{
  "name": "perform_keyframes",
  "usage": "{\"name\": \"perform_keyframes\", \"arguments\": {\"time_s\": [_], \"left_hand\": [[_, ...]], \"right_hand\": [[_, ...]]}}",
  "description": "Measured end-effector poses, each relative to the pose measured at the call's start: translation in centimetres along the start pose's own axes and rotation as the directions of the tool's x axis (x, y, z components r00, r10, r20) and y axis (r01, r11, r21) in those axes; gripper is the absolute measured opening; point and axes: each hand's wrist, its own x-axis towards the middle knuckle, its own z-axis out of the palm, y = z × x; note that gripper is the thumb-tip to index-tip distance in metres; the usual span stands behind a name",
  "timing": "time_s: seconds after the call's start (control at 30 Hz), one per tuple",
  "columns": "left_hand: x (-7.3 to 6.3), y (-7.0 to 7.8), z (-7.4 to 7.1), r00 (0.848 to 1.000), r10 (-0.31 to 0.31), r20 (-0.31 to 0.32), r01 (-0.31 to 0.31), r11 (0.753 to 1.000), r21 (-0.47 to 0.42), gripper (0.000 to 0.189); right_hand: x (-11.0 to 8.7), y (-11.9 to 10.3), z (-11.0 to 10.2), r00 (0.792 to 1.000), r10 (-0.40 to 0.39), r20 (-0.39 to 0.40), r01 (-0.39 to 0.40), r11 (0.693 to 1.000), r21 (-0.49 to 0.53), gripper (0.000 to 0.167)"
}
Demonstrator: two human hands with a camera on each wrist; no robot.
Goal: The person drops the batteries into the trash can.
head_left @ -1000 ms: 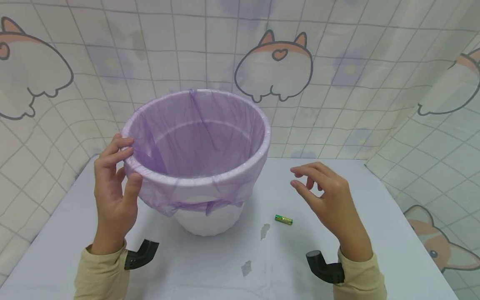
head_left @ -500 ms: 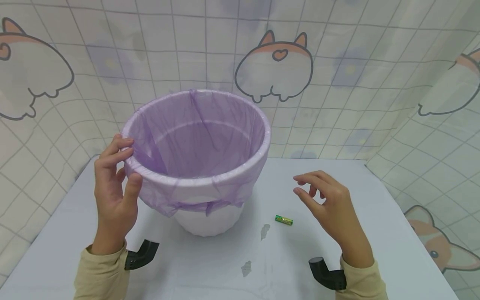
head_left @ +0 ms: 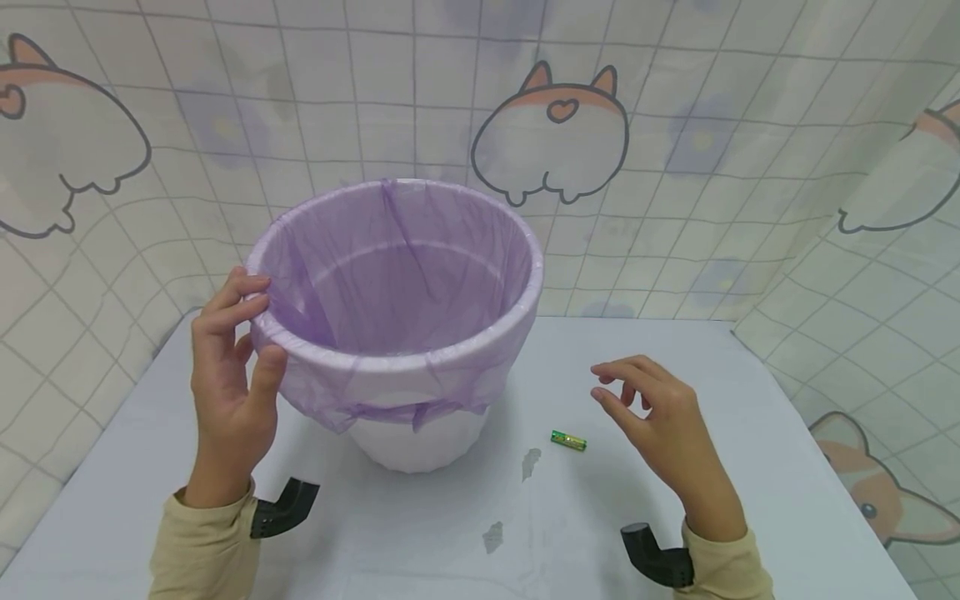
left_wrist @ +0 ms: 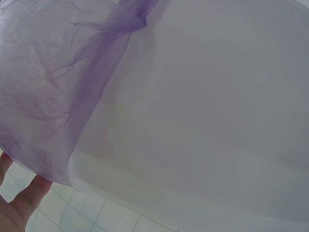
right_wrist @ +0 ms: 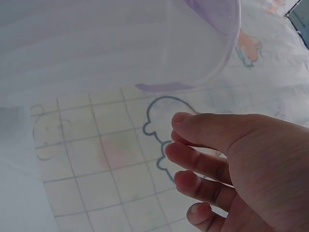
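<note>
A white trash can [head_left: 420, 442] stands on the table, lined with a thin purple plastic bag [head_left: 397, 300] that is folded down over its rim. My left hand [head_left: 234, 396] grips the can's left rim, fingertips over the edge and thumb against the outside. Up close, the left wrist view has the bag's loose edge [left_wrist: 91, 87] hanging over the white wall. Off to the right, my right hand [head_left: 660, 425] hovers with fingers loosely bent and nothing between them. Just left of and below its fingertips lies a green and gold battery [head_left: 568, 440].
The white table [head_left: 405, 542] has two grey worn patches near the battery, one being the upper patch [head_left: 530, 463]. Behind and beside it hangs a checked sheet [head_left: 420, 92] with cartoon corgis. Black camera mounts [head_left: 285, 508] sit on both wrists.
My right hand has come down a little and slightly toward me, its fingers still bent around nothing. The left hand, can and battery keep their places.
</note>
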Motion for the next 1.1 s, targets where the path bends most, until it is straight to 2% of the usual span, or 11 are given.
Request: {"name": "perform_keyframes", "arguments": {"time_s": [0.57,1.1], "left_hand": [[-0.1,-0.2,0.0,1.0,-0.002,0.006,0.002,1.0,0.004,0.054],[-0.1,-0.2,-0.1,1.0,-0.003,-0.001,0.003,1.0,0.008,0.053]], "right_hand": [[-0.6,0.9,0.8,0.997,0.058,0.049,-0.056,0.998,-0.038,0.026],[-0.8,1.6,2.0,0.99,0.083,0.111,-0.082,0.996,-0.021,0.022]]}}
